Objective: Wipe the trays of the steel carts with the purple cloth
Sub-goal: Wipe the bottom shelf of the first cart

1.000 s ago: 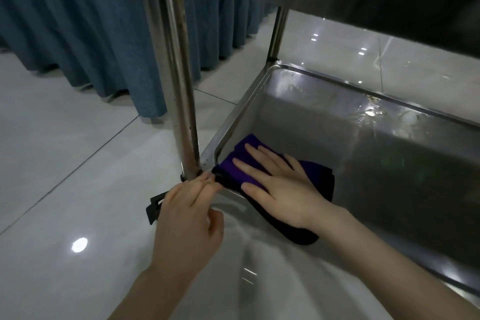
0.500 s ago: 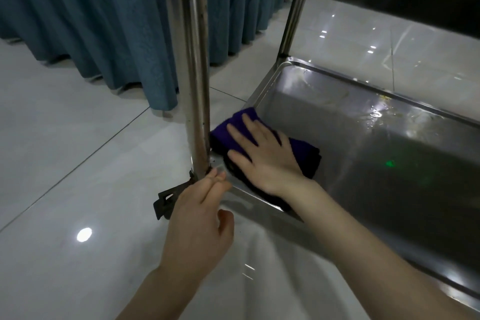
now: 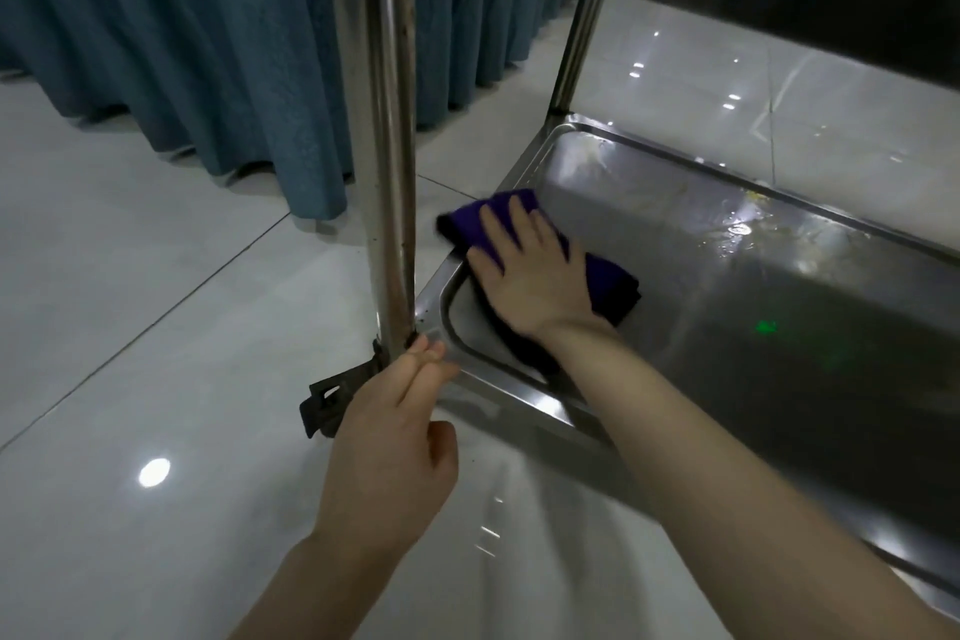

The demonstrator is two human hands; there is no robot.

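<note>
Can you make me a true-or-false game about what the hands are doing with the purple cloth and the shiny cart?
1. The purple cloth lies in the bottom tray. True.
2. The right hand scrunches the cloth into a ball. False: it lies flat on the cloth, fingers straight.
3. The left hand holds a spray bottle. False: it holds nothing; its fingertips touch the foot of the steel leg.
4. A blue curtain hangs behind the steel leg. True.

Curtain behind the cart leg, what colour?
Teal-blue curtain, plain and pleated, hanging to the floor; head view, the only one, shows it clearly.
</note>
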